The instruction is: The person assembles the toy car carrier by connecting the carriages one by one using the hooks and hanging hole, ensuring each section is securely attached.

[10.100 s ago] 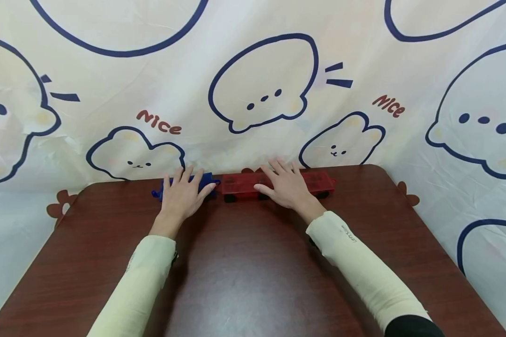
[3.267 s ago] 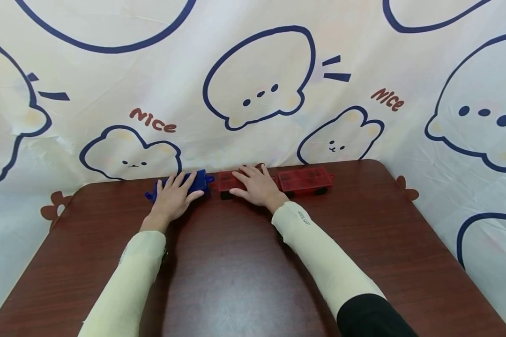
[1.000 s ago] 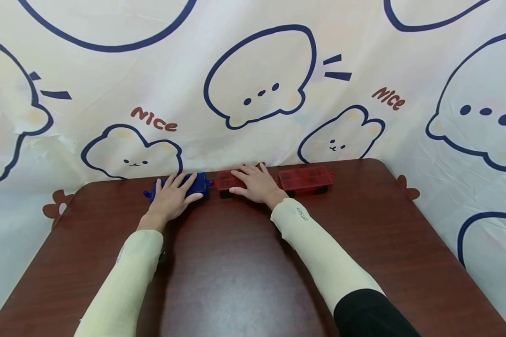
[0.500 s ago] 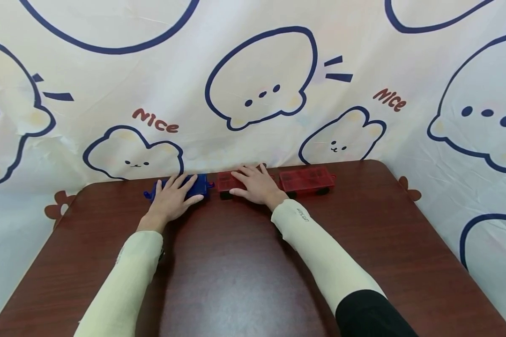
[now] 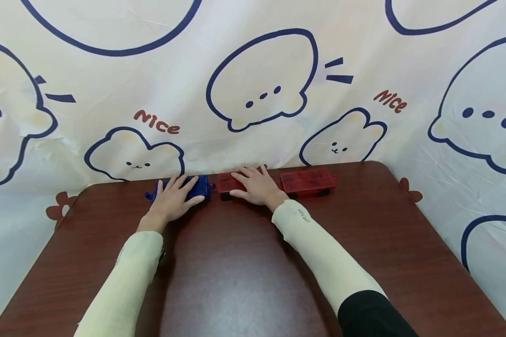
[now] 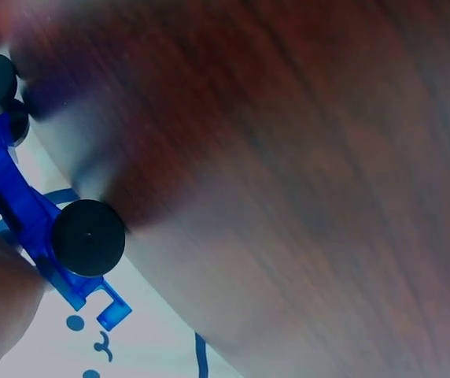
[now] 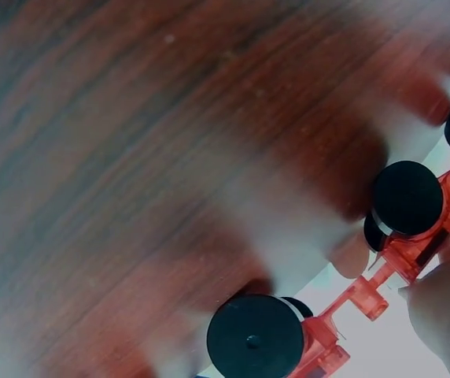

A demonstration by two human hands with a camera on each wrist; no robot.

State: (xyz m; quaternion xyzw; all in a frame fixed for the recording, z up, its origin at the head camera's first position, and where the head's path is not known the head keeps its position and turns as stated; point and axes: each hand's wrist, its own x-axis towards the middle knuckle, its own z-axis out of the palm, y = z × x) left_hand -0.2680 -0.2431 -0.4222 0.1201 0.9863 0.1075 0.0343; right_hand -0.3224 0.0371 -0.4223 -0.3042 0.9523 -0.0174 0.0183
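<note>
In the head view my left hand (image 5: 169, 202) lies with spread fingers over a blue toy wagon (image 5: 200, 187), covering much of it. A hook sticks out at the wagon's left end, and the left wrist view shows its black wheel (image 6: 88, 238). My right hand (image 5: 258, 187) spreads over the left red see-through toy wagon (image 5: 226, 180), its thumb along the near side. To the right stands another red wagon (image 5: 305, 181). The right wrist view shows a red coupling (image 7: 367, 298) between the red wagons. The blue wagon's right-end tab sits close to the left red one.
The wagons stand in a row along the far edge of a dark brown wooden table (image 5: 244, 281). A pale curtain (image 5: 173, 79) with cartoon drawings hangs right behind that edge and along both sides.
Since the oldest frame my right hand has moved left, from the middle of the red wagons onto the left one. During the last second the hands stay almost still and the head view shifts slightly.
</note>
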